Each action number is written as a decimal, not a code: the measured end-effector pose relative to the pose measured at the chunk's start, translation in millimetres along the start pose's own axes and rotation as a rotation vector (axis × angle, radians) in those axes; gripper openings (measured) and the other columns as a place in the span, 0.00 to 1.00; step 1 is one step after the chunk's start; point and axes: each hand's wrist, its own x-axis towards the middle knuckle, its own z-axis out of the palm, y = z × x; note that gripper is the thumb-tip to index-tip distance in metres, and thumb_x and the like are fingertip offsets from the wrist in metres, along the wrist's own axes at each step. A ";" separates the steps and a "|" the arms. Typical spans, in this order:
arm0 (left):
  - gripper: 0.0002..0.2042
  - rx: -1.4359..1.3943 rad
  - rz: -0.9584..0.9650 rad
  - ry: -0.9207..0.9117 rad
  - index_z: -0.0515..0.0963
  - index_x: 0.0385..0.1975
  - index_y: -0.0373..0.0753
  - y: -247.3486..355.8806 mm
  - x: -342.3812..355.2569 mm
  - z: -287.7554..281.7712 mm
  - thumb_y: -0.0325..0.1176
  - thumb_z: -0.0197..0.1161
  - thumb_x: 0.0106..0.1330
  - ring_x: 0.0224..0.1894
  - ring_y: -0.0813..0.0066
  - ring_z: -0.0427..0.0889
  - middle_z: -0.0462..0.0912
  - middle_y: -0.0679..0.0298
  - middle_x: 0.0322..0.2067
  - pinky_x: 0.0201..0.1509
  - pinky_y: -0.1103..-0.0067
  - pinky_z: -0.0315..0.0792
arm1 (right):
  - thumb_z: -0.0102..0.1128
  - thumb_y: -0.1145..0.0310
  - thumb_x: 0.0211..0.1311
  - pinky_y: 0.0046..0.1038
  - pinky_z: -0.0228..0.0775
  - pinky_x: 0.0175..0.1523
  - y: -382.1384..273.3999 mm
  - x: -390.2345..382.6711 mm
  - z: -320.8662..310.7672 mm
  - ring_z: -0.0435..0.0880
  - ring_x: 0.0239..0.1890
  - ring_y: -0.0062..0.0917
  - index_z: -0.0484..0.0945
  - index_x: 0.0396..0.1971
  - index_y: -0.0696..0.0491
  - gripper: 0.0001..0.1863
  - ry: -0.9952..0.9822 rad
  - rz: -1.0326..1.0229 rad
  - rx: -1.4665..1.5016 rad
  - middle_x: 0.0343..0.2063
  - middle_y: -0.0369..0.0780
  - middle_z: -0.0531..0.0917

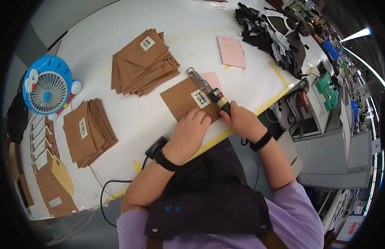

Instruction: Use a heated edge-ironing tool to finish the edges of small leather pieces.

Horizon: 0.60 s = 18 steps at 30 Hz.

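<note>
While left hand (191, 126) flattens brown pouch (188, 99), right hand (241, 120) grips heated tool (209, 90); two labelled stacks (142, 62) done, unlabelled pieces (43, 145) left.

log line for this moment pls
left hand pressing brown piece | right hand gripping hand tool on it | table

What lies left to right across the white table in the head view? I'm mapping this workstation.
Blue fan → small brown stack → large brown stack → left hand → right hand → dark fabric pile.
</note>
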 end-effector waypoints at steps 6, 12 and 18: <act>0.11 0.019 -0.010 -0.022 0.76 0.41 0.34 4.2 -1.9 -0.8 0.26 0.66 0.59 0.59 0.54 0.76 0.78 0.54 0.49 0.59 0.66 0.75 | 0.50 0.54 0.77 0.38 0.74 0.28 11.8 -44.5 -24.1 0.82 0.18 0.39 0.68 0.39 0.62 0.21 -0.162 0.064 0.133 0.19 0.49 0.81; 0.11 0.035 0.018 -0.009 0.76 0.40 0.35 5.3 2.1 -1.2 0.27 0.66 0.59 0.58 0.54 0.76 0.79 0.55 0.49 0.59 0.66 0.75 | 0.50 0.54 0.77 0.35 0.73 0.24 10.6 16.8 -10.5 0.81 0.15 0.34 0.67 0.36 0.62 0.22 -0.076 0.020 0.133 0.16 0.47 0.79; 0.11 0.013 -0.001 -0.015 0.76 0.40 0.35 1.2 -1.3 -1.3 0.27 0.67 0.59 0.59 0.55 0.76 0.79 0.55 0.49 0.60 0.67 0.75 | 0.51 0.53 0.77 0.37 0.75 0.26 13.8 -9.9 -7.1 0.82 0.16 0.37 0.67 0.36 0.62 0.23 -0.077 0.023 0.113 0.19 0.49 0.80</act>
